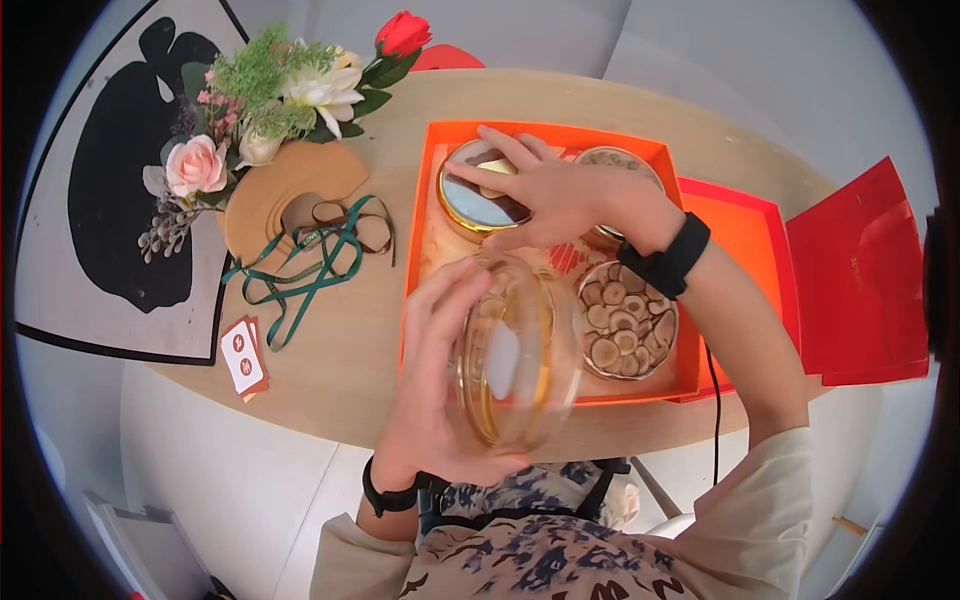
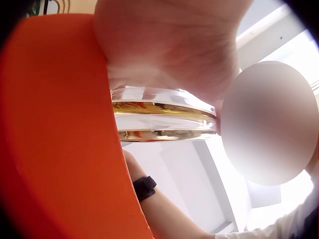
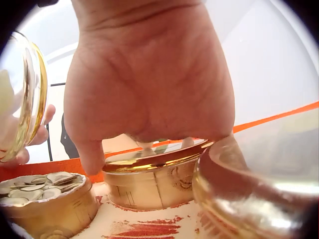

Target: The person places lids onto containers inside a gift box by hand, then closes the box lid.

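Observation:
My left hand [image 1: 425, 380] grips stacked clear round lids [image 1: 515, 360] with gold bands, tilted on edge over the near side of an orange box [image 1: 690, 350]; they blur in the head view. Over the far left of the box, my right hand [image 1: 560, 195] spreads its fingers across a clear gold-rimmed lid [image 1: 465, 205], thumb at the near edge. That lid sits on a gold tin [image 3: 149, 189]. An uncovered tin of dried round slices [image 1: 630, 325] stands at the near right. Another tin of slices [image 3: 47, 189] shows in the right wrist view.
A tin [image 1: 620, 160] with pale pieces stands at the far right of the box. An open red lid [image 1: 860, 280] lies to the right. On the left are ribbons [image 1: 320, 260], cards [image 1: 243, 358] and a flower bouquet [image 1: 270, 110] in tan wrapping.

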### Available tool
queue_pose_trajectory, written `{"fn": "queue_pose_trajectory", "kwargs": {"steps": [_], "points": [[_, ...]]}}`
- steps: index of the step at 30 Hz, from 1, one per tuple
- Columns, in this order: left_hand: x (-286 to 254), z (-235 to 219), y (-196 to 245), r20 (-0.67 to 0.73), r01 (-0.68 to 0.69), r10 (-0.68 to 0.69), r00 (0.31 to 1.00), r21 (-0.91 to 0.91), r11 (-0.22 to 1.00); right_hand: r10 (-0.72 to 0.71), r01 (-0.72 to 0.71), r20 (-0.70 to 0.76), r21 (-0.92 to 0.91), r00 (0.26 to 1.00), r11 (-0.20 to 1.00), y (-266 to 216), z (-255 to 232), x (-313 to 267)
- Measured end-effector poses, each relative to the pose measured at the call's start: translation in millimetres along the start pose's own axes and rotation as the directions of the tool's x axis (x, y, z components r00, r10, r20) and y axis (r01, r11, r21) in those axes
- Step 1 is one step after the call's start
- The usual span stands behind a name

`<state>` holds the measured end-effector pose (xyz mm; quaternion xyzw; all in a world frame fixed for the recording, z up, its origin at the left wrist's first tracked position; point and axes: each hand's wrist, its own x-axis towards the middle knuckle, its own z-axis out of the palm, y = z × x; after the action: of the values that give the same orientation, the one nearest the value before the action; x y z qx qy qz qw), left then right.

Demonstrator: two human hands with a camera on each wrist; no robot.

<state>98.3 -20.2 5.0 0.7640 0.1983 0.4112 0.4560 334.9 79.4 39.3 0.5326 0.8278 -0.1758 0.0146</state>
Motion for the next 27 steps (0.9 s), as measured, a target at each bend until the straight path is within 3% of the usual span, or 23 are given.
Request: {"fn": "queue_pose_trajectory", "kwargs": {"steps": [1,3,5,6,7,9,11,13,14,16,17,19,27], "points": [[-1,0,-3,-0.031,0.005,-0.009,0.999,-0.124,0.992,-0.001,0.001,0.022,0.010,1.000,1.000,0,-2,-1],[-3,0,3,-0.016,0.015,-0.018,1.000,-0.140,0.990,0.030,-0.029,-0.048,0.022,0.998,0.999,-4,-8,-10],[-7,5,15,-0.112,0.234,-0.303,0.946,-0.411,0.881,0.065,-0.061,-0.110,0.038,0.992,0.997,-12,-14,-24],[-14,6,14,-0.146,0.269,-0.332,0.932,-0.336,0.903,0.019,-0.016,-0.228,0.014,0.974,1.000,-20,-18,-35],[-10,9,14,-0.131,0.269,-0.331,0.935,-0.347,0.898,-0.024,0.019,-0.339,-0.017,0.940,1.000,-27,-23,-47],[-24,10,18,-0.119,0.231,-0.302,0.946,-0.406,0.884,-0.219,0.270,-0.373,0.087,0.901,0.959,-38,-32,-72],[-40,9,21,-0.115,0.187,-0.270,0.956,-0.469,0.863,-0.204,0.248,-0.301,0.116,0.931,0.962,-71,-40,-102],[-7,8,13,-0.118,0.151,-0.246,0.962,-0.521,0.840,-0.231,0.336,-0.430,0.186,0.873,0.923,-100,-30,-117],[-17,6,15,-0.113,0.138,-0.234,0.966,-0.540,0.830,-0.212,0.318,-0.435,0.186,0.875,0.930,-108,-20,-118],[-20,15,20,-0.099,0.116,-0.211,0.973,-0.578,0.807,-0.216,0.377,-0.586,0.167,0.781,0.911,-117,2,-116],[-38,19,26,-0.094,0.104,-0.199,0.975,-0.599,0.794,-0.199,0.358,-0.589,0.166,0.783,0.919,-120,10,-114],[-46,36,35,-0.101,0.077,-0.181,0.978,-0.636,0.768,-0.219,0.470,-0.683,0.204,0.697,0.859,-123,18,-112],[-29,36,39,-0.197,-0.042,-0.140,0.970,-0.707,0.706,-0.198,0.451,-0.568,0.348,0.799,0.822,-94,9,-138]]}}
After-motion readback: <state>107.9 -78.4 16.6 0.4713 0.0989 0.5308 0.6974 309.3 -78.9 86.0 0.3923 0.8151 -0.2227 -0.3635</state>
